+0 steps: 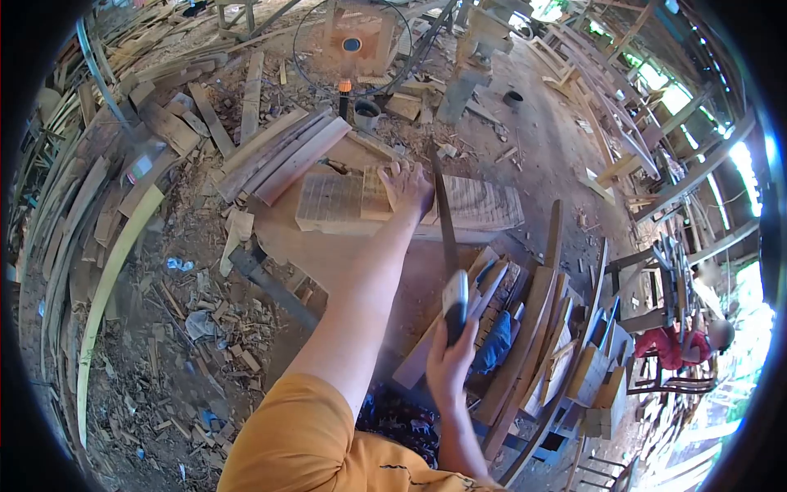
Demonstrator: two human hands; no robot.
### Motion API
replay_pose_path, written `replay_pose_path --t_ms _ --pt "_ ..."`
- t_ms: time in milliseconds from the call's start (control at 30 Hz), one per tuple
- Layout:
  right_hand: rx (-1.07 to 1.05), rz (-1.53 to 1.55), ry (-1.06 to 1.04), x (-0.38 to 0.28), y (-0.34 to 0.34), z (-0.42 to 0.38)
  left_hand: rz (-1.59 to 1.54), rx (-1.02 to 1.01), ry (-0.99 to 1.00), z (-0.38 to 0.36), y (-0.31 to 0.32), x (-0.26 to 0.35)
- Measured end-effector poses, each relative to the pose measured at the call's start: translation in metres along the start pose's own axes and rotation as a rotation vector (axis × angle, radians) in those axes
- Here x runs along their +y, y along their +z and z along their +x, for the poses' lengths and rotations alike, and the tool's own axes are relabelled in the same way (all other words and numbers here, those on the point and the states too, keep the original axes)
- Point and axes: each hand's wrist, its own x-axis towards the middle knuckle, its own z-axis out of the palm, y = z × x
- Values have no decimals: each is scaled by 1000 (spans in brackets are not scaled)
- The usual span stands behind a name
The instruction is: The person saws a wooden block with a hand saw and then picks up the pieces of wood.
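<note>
My left hand lies with its fingers spread on top of a short wooden board, which rests on a thick timber block. My right hand is wrapped around the black and light-coloured handle of a handsaw. The saw's long dark blade points away from me and passes just right of my left hand, over the board and block. Whether its teeth touch the wood cannot be made out. Beneath the block is a low wooden work surface.
Several planks are stacked at the left of the block. More lumber and a blue cloth lie near my right hand. A round wire fan guard stands ahead. Wood scraps cover the ground; a person in red sits far right.
</note>
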Motion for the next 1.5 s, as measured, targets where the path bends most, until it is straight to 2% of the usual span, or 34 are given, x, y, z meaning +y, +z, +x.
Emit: replay_pose_path --t_ms 67,133,200,267,300,400,467,533,600,700,800,867,933,1000,1033,1067,1133,1267,1333,1367,1400,1500 --pt "6 -8 16 11 -3 -17 19 -20 49 2 3 -4" --pt "-28 47 115 3 9 25 66 -8 85 -2 -1 -7" --pt "-21 -78 -10 16 48 86 101 24 126 -4 -8 -5" --pt "27 -59 -78 23 67 105 5 21 153 -5 -8 -13" --pt "62 -55 -130 21 74 115 33 172 184 -6 6 -16" --pt "32 1 -139 31 66 100 95 96 150 -19 1 -15" --pt "16 3 -131 37 55 95 142 138 133 -33 -6 -12" --pt "-118 21 -6 34 47 99 72 -22 53 -36 -25 -6" --pt "-108 11 -33 25 48 111 70 -4 67 -34 -26 -1" --pt "-39 -66 -113 18 53 115 88 -112 -24 -31 -33 5" --pt "-68 -52 -92 23 33 83 94 -132 -45 -32 -17 1" --pt "-29 -57 -104 15 10 46 165 -64 -20 -25 6 -10" --pt "12 -61 -46 20 -5 16 254 -106 36 -20 16 -19" --pt "-16 -64 7 23 -1 22 221 -115 101 -17 23 -29" --pt "-33 -51 35 23 4 35 221 12 116 -18 33 -30" --pt "11 -90 -54 20 18 62 221 16 125 -20 23 -22" --pt "-28 -97 -68 33 54 107 131 -78 28 -24 -14 -1" --pt "0 -79 -75 41 68 108 110 2 29 -27 -1 -8" --pt "26 -60 -106 49 67 109 244 0 111 -36 -14 -7" --pt "9 -65 -94 51 69 110 106 -120 38 -45 -24 -4" --pt "-9 -63 -75 48 69 111 104 -116 50 -52 -22 -5" --pt "-15 -57 -28 43 72 107 89 1 62 -56 -24 -7"
